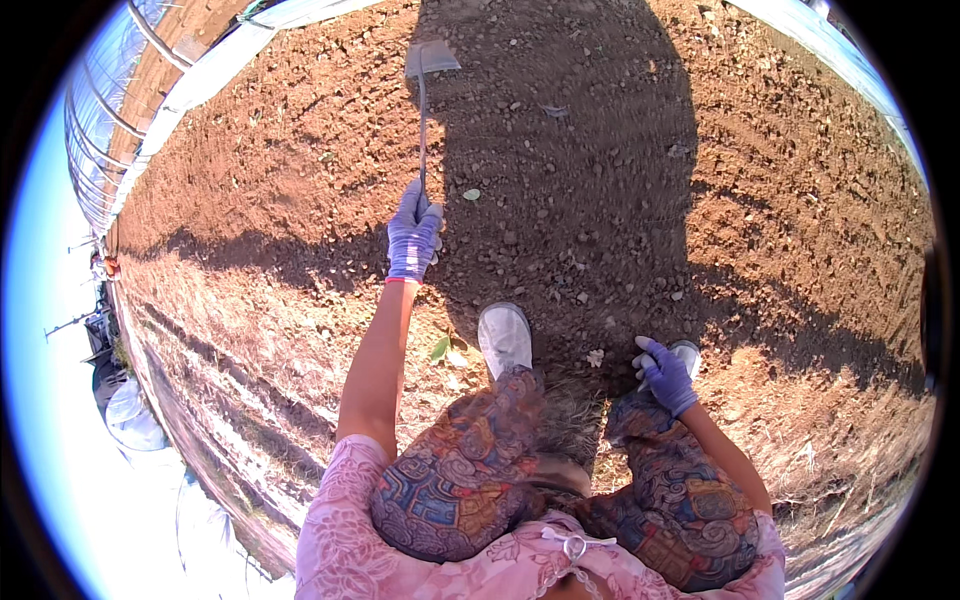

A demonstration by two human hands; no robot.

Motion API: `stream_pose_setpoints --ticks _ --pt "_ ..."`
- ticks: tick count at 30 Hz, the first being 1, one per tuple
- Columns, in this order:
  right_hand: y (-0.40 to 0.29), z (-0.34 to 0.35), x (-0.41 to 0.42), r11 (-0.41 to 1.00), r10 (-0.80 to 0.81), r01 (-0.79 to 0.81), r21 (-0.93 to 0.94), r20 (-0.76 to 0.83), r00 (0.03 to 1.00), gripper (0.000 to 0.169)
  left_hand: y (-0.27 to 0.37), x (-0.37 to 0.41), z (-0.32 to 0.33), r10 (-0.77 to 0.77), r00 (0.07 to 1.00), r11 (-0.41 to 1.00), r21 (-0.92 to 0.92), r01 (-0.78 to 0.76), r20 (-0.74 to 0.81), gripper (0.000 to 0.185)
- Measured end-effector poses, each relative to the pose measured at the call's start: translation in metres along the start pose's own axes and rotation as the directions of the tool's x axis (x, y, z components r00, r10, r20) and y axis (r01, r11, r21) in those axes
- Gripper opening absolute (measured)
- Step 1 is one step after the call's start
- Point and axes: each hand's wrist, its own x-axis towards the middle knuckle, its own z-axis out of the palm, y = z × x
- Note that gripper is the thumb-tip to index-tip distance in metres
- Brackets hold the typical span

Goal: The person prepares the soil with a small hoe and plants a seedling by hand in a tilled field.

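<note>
My left hand (pixel 414 232), in a purple knitted work glove, grips the end of a thin rod (pixel 423 127) that reaches up the picture. A flat, pale rectangular piece (pixel 433 58) sits at the rod's far end, over the soil. My right hand (pixel 666 376), gloved alike, is low by my right shoe (pixel 687 355), its fingers curled; whether something small lies between them cannot be told. My left shoe (pixel 505 336) stands on the brown soil (pixel 570 202), in my shadow. Patterned trousers cover my bent legs.
Plastic sheeting (pixel 202 67) and curved metal hoops (pixel 112 112) run along the upper left. More white sheeting (pixel 832 52) edges the upper right. Small stones and a green leaf (pixel 440 349) lie on the ground. Dry straw (pixel 817 457) covers the lower right.
</note>
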Motion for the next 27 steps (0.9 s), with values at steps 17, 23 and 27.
stream_pose_setpoints --ticks 17,23,27 --pt "-0.001 0.003 0.002 0.995 -0.066 0.064 -0.082 -0.021 0.998 0.036 -0.039 -0.047 -0.023 -0.008 0.987 0.978 -0.206 -0.026 -0.159 0.044" --pt "-0.004 0.005 0.0 0.996 -0.046 0.042 -0.077 -0.046 0.998 0.035 -0.036 -0.05 -0.004 -0.033 0.999 0.985 -0.17 0.029 -0.018 0.049" --pt "-0.001 0.005 0.002 0.992 -0.071 0.063 -0.11 -0.07 0.995 0.034 -0.004 -0.048 0.023 -0.103 0.983 0.995 0.03 0.099 0.151 0.048"
